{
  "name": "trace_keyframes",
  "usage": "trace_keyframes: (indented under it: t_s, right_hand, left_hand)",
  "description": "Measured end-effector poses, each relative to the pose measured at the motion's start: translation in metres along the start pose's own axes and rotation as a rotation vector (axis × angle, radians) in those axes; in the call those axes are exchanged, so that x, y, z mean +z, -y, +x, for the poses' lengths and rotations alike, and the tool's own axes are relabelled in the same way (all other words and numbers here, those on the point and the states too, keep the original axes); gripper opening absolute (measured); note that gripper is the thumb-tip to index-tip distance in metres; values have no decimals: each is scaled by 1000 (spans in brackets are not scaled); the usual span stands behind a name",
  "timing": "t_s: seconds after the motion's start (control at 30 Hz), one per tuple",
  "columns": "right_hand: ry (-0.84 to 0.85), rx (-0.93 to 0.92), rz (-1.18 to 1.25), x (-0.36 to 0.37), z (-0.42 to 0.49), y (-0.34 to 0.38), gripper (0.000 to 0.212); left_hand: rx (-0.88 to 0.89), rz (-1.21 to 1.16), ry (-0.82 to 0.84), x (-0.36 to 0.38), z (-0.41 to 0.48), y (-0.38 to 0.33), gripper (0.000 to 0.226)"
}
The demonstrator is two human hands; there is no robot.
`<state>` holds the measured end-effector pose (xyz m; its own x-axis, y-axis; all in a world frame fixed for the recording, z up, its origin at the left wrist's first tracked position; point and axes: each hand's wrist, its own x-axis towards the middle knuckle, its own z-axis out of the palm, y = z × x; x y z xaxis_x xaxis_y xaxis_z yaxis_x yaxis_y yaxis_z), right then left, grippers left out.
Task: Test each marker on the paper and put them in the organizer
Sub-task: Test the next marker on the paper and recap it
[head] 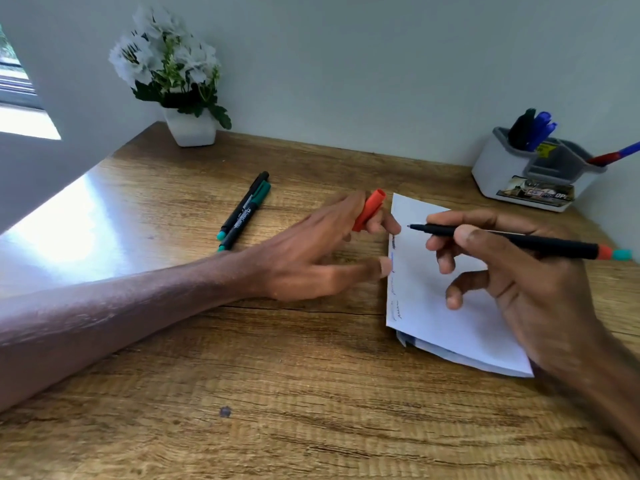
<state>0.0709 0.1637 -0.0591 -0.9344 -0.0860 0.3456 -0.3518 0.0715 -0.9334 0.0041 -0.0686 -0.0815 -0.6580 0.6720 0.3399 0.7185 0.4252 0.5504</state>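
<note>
Black marker [519, 241] level in right hand [519, 285]

1. The paper [450, 299] lies on the surface [242, 393].
2. Two loose markers [244, 211] lie left of the paper.
3. The organizer [502, 174] stands behind the paper, rightward.
4. The plant pot [190, 128] stands behind the paper, far left.

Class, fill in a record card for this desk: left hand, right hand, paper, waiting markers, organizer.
Left: left hand holds the red cap between its fingers
Right: right hand grips the uncapped black marker, tip pointing over the paper's upper left
Paper: paper lies on the table, scribbles along its left edge
Waiting: two capped markers lie side by side, left of the paper
Organizer: organizer at the back right, holding black and blue markers
</note>
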Motion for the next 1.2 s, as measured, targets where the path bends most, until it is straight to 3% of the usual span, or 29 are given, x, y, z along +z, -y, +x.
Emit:
trace_keyframes:
  t_s: [0.07, 0.13, 0.23, 0.57, 1.2]
  right_hand:
    - [-8, -3, 8, -1, 0, 0, 26]
    - [-27, -12, -2, -1, 0, 1, 21]
    - [-52, -32, -7, 1, -1, 3, 30]
    - [-51, -101, -11, -1, -2, 1, 21]
    - [53, -117, -101, 8, 1, -3, 14]
  left_hand:
    - [46, 4, -84, 1, -1, 0, 22]
    - [64, 12, -157, 3, -4, 0, 29]
    - [100, 51, -213, 6, -4, 0, 29]
    - [145, 213, -169, 7, 0, 0, 26]
    - [248, 333, -89, 7, -3, -5, 42]
